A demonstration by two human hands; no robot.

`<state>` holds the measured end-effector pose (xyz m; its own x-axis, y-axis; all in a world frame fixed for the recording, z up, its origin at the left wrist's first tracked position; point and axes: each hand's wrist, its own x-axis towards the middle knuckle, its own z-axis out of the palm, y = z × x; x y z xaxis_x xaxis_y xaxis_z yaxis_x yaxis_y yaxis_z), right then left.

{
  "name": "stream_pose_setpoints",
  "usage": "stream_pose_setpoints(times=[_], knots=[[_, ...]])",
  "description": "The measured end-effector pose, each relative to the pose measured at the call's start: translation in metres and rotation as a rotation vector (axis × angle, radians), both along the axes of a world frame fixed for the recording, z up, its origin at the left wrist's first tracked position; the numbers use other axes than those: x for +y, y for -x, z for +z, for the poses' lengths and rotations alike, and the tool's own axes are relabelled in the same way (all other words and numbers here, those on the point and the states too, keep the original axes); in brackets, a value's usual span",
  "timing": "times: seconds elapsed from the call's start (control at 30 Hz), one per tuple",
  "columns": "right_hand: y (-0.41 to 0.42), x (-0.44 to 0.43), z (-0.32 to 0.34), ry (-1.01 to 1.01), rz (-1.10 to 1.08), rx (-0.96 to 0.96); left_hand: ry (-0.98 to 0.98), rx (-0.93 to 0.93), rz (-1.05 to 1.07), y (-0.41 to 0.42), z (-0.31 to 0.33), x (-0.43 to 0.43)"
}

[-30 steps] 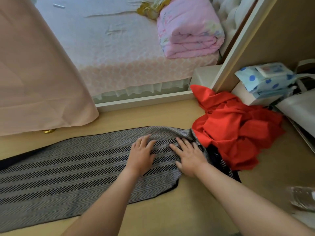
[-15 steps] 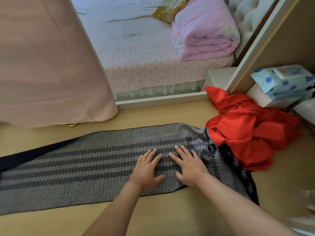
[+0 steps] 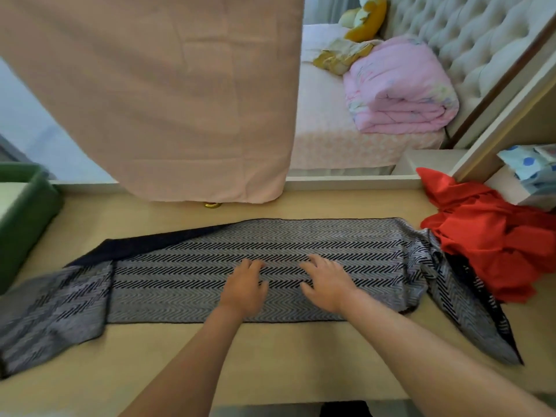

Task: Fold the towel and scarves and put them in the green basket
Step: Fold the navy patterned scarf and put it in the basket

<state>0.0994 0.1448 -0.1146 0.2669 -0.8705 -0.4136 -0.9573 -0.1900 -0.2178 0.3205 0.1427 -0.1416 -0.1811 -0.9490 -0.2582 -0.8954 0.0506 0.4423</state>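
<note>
A long grey-and-black herringbone scarf (image 3: 180, 275) lies stretched across the wooden floor, its left end turned over and its right end rumpled. My left hand (image 3: 245, 288) and my right hand (image 3: 326, 284) rest side by side on its middle, fingers spread flat on the cloth. A crumpled red scarf (image 3: 493, 245) lies in a heap at the right, touching the striped scarf's end. The green basket (image 3: 22, 224) stands at the left edge, only partly in view.
A peach cloth (image 3: 168, 94) hangs down in front of the bed (image 3: 331, 139), which carries a rolled pink quilt (image 3: 397, 88). At the far right stands a white shelf unit with a blue dotted pack (image 3: 532, 167). Bare floor (image 3: 270, 356) runs along the near side.
The view has swung left, bringing the green basket and the scarf's left end into sight. Both hands have slid along the scarf toward its middle, still flat on it.
</note>
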Motion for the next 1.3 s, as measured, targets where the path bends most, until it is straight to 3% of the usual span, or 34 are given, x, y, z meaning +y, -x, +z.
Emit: stream_pose_setpoints(times=[0.27, 0.5, 0.73, 1.07, 1.17, 1.3], knots=[[-0.19, 0.003, 0.019, -0.021, 0.073, -0.154, -0.055, -0.034, 0.151, -0.196, 0.023, 0.03], [-0.304, 0.004, 0.01, -0.088, 0.097, -0.259, -0.059, -0.141, 0.283, -0.3, 0.026, 0.046], [-0.375, -0.038, -0.019, -0.091, 0.108, -0.297, -0.037, -0.166, 0.4, -0.368, 0.017, 0.019], [-0.449, -0.127, -0.061, -0.012, 0.191, -0.236, -0.208, -0.352, 0.366, -0.436, 0.002, -0.063], [-0.46, -0.138, -0.067, 0.063, 0.223, -0.172, -0.179, -0.465, 0.315, -0.446, 0.0, -0.071], [-0.469, -0.146, -0.066, 0.236, 0.128, -0.242, -0.144, -0.513, 0.286, -0.452, 0.003, -0.083]])
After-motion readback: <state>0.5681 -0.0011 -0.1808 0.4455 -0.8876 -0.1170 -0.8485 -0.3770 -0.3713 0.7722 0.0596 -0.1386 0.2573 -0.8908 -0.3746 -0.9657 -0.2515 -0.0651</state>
